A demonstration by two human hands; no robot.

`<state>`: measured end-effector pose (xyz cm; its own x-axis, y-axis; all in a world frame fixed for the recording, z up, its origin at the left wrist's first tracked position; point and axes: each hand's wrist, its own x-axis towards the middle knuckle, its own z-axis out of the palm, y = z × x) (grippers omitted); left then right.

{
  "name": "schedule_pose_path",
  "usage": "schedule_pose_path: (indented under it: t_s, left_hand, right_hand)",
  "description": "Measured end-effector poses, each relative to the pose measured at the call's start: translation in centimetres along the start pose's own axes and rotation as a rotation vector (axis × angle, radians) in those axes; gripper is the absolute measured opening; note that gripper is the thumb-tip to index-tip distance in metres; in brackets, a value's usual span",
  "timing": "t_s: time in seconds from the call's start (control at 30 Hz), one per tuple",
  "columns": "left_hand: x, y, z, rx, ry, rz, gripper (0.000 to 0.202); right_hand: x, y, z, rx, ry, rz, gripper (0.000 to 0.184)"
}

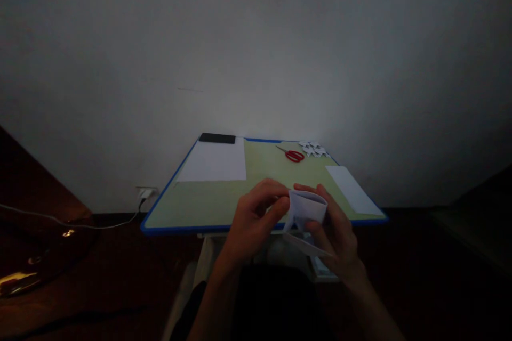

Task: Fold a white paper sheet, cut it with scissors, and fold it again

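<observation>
A folded piece of white paper (306, 206) is held between my two hands above the front edge of the table. Its layers stand apart, with an opening along the top and a flap hanging below. My left hand (258, 213) pinches the paper's left edge between thumb and fingers. On the other side my right hand (336, 229) grips it, the thumb pressed inside the fold and the fingers behind. Part of those right fingers is hidden by the paper.
On the pale green, blue-edged table (212, 202) lie white sheets (218, 162), a dark flat slab (217, 138), red-handled scissors (294, 156), several small folded white paper pieces (315, 149) and a white paper strip (352, 189). Behind stands a wall (256, 64); a plugged-in cable (104, 227) runs left.
</observation>
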<state>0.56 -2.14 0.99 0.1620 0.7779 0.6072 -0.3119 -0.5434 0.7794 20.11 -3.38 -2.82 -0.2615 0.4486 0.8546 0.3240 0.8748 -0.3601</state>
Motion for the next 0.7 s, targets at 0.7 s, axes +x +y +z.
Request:
schedule_pose_path:
  t_s: [0.7]
  left_hand:
    - [-0.6, -0.6, -1.0, 0.057, 0.388, -0.06, 0.035]
  right_hand:
    - [6.2, -1.8, 5.0, -0.035, 0.295, -0.045, 0.039]
